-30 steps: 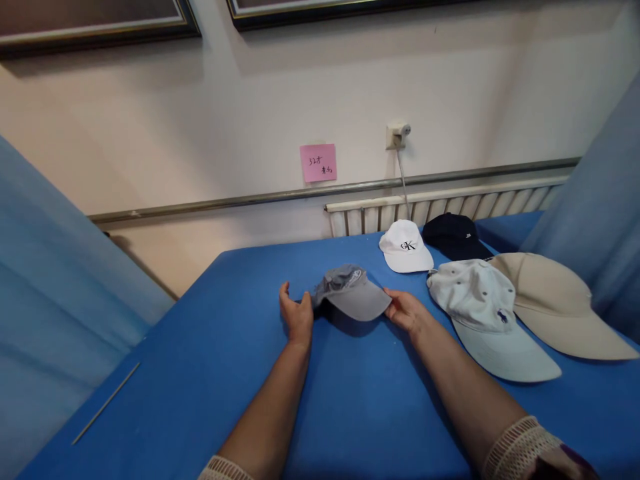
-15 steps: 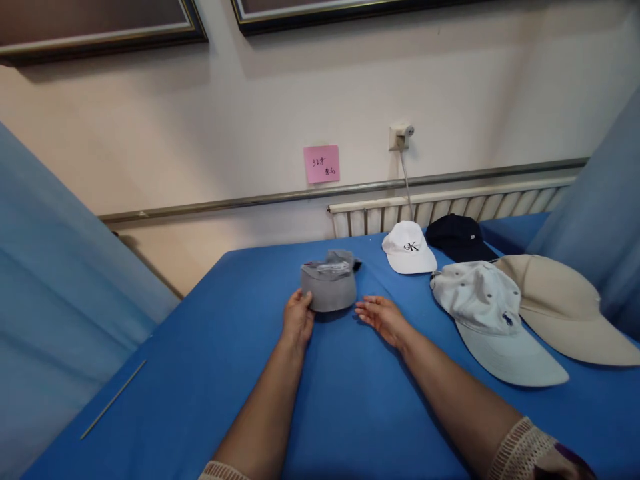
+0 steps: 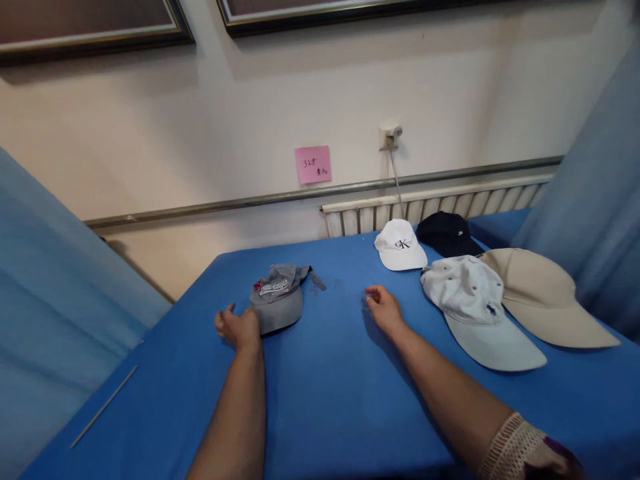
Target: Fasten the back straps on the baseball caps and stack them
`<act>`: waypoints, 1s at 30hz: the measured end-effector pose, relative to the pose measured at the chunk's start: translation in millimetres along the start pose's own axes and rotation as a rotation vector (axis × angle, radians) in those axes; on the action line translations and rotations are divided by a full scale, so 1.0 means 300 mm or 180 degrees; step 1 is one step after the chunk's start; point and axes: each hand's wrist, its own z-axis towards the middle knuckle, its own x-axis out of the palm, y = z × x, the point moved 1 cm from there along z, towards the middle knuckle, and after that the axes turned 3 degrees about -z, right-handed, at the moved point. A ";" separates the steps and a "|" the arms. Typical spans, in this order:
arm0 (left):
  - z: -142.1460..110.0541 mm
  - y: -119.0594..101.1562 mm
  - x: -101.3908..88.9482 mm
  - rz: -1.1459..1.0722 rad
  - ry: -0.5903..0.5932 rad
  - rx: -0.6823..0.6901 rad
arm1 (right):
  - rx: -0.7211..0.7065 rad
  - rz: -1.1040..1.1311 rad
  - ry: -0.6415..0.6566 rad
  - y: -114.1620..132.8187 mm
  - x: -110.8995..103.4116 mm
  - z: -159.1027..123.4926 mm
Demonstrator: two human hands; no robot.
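Observation:
A grey cap (image 3: 277, 308) with raised lettering and a small red mark lies on the blue-covered table (image 3: 320, 400), its brim toward me and its back strap trailing right. My left hand (image 3: 239, 327) is at the brim's left edge, fingers spread away from the cap; whether it touches the brim I cannot tell. To the right, apart from the cap, my right hand (image 3: 386, 310) is just over the cloth, fingers loosely bent with nothing visible in them. Nearest to it are a white cap (image 3: 400, 245) with black letters and a pale grey cap (image 3: 480, 310) with a dark emblem.
A beige long-brimmed cap (image 3: 543, 293) and a dark navy cap (image 3: 447, 233) are at the right. A thin stick (image 3: 104, 407) lies on the table's left side. Blue curtains (image 3: 55, 267) flank the table; a metal rail (image 3: 240, 201) and a radiator (image 3: 360, 220) run behind it.
The grey cap has moved left and turned, so its front lettering now shows. My left hand has released the brim and shifted left; my right hand is farther from the cap.

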 end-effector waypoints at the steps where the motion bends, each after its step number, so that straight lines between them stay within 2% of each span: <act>1: -0.013 -0.016 0.004 0.0263 -0.0117 0.0146 | -0.0213 -0.0263 -0.0207 0.018 -0.034 -0.003; 3: -0.050 -0.046 0.024 0.0631 -0.0177 0.0542 | -0.0915 -0.1230 -0.0754 0.071 -0.121 -0.018; 4: -0.074 -0.059 0.038 0.0736 -0.0048 0.0828 | -0.1181 -0.1760 -0.1029 0.102 -0.170 -0.027; 5: -0.101 -0.069 0.056 0.0758 0.0156 0.1107 | -0.1253 -0.2227 -0.1430 0.130 -0.223 -0.035; 7: -0.163 -0.081 0.094 0.0630 0.0663 0.1515 | -0.1090 -0.2903 -0.2265 0.178 -0.333 -0.045; 9: -0.228 -0.086 0.130 0.0480 0.1183 0.1724 | -0.0840 -0.3251 -0.2773 0.206 -0.435 -0.042; 11: -0.291 -0.089 0.161 0.0363 0.1646 0.1812 | -0.0564 -0.3495 -0.2854 0.209 -0.517 -0.030; 12: -0.319 -0.090 0.173 0.0308 0.1837 0.1827 | -0.0355 -0.3585 -0.2713 0.203 -0.549 -0.023; 14: -0.367 -0.091 0.192 0.0233 0.2174 0.1837 | 0.0035 -0.3738 -0.2179 0.183 -0.587 -0.014; 16: -0.404 -0.089 0.204 0.0197 0.2453 0.1815 | 0.0018 -0.3814 -0.1669 0.168 -0.590 -0.017; 18: -0.433 -0.086 0.210 0.0155 0.2682 0.1768 | -0.0532 -0.3687 -0.1267 0.167 -0.560 -0.028; 21: -0.463 -0.087 0.210 0.0007 0.2920 0.1804 | -0.1562 -0.3116 -0.0647 0.194 -0.481 -0.041; 23: -0.474 -0.093 0.204 -0.0060 0.2962 0.1989 | -0.1982 -0.2788 -0.0270 0.220 -0.424 -0.028; 25: -0.478 -0.100 0.195 -0.0028 0.2976 0.2237 | -0.2193 -0.2621 0.0046 0.246 -0.366 0.002; 27: -0.476 -0.100 0.188 0.0093 0.3076 0.2417 | -0.2229 -0.2632 0.0079 0.269 -0.310 0.036; 28: -0.473 -0.097 0.185 0.0170 0.3168 0.2451 | -0.2192 -0.2680 -0.0111 0.280 -0.282 0.047; 30: -0.465 -0.086 0.183 0.0330 0.3367 0.2429 | -0.2138 -0.2706 -0.0786 0.298 -0.227 0.045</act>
